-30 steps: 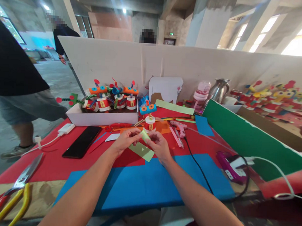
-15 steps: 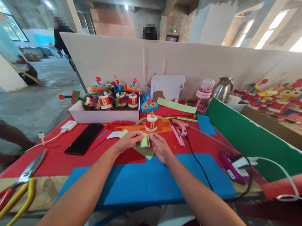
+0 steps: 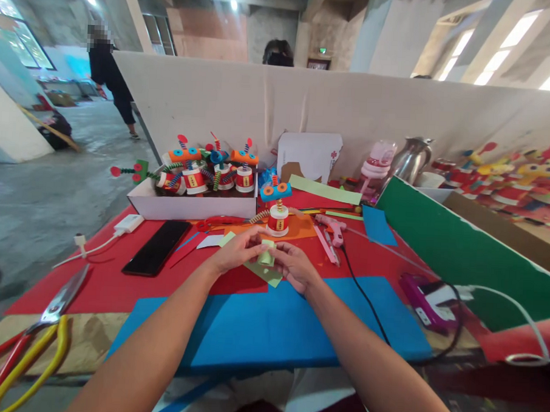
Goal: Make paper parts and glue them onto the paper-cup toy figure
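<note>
1. The cup figure (image 3: 278,223), with a blue roll for a head, stands upright just beyond the fingertips and is the closest obstacle ahead.
2. Behind it to the left, a white box (image 3: 190,209) holds several similar figures; one coiled arm reaches out over its left end.
3. A pink glue gun (image 3: 333,228) lies to the right of the hands, its black cord (image 3: 362,292) trailing over the blue sheet (image 3: 269,333) beside the right forearm.
4. A black phone (image 3: 157,247) lies to the left, with large shears (image 3: 54,312) farther out, blades pointing away and handles toward the near left corner.
5. The left hand (image 3: 240,251) and right hand (image 3: 295,264) both pinch a small rolled green paper (image 3: 267,254) between narrowed fingers, over a flat green strip (image 3: 272,276) mid-desk.
6. The blue sheet runs between the forearms to the near edge of the desk (image 3: 107,325).
7. A green box wall (image 3: 473,257) bounds the right side, a purple power strip (image 3: 428,301) sitting before it; a white partition (image 3: 207,94) rises along the back.
</note>
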Demonstrator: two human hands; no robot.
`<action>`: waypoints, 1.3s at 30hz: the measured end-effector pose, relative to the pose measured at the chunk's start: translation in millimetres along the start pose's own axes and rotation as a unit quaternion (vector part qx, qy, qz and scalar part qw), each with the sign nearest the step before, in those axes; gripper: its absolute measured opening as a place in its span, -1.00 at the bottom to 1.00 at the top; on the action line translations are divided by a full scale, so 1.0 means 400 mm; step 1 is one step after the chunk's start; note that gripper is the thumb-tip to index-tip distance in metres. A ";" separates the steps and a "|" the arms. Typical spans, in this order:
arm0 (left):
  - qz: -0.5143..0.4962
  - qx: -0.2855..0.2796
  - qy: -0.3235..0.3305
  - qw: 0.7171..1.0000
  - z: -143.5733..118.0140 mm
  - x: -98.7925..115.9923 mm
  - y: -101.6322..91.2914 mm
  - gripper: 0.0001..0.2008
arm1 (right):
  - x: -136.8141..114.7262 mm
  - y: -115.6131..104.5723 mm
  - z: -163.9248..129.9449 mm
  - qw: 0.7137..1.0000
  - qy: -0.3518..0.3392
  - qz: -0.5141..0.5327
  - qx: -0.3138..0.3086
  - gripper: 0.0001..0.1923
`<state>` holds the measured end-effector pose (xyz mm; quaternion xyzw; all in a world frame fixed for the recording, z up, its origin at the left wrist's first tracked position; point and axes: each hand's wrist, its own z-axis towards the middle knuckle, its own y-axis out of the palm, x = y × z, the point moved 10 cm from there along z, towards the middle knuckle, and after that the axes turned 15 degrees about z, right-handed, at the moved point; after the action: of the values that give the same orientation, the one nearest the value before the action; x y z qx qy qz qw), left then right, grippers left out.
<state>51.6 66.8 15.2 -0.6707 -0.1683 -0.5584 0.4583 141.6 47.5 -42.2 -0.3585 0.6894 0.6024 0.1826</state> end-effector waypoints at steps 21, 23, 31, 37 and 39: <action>0.264 0.157 0.048 0.950 0.008 0.009 -0.008 -0.87 | -0.032 -0.016 0.010 0.990 -0.103 0.076 0.054 -0.66; 0.220 0.158 0.036 0.962 0.012 -0.001 -0.014 -0.85 | -0.037 -0.017 0.007 0.990 -0.091 0.090 0.061 -0.69; 0.015 0.127 -0.075 0.989 0.020 -0.072 0.000 -0.88 | -0.054 -0.027 -0.055 0.992 -0.073 0.039 0.098 -0.63; -0.065 0.144 -0.096 0.983 0.013 -0.082 -0.009 -0.83 | -0.216 -0.095 -0.105 0.938 -0.139 -0.291 0.124 -0.76; -0.075 0.141 -0.102 0.982 0.013 -0.085 -0.009 -0.82 | -0.353 -0.156 -0.120 0.809 -0.188 -0.498 0.249 -0.75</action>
<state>41.3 82.6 -13.9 -0.6384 -0.3410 -0.4906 0.4853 290.4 39.1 20.6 -0.4746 0.4948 0.2927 0.6665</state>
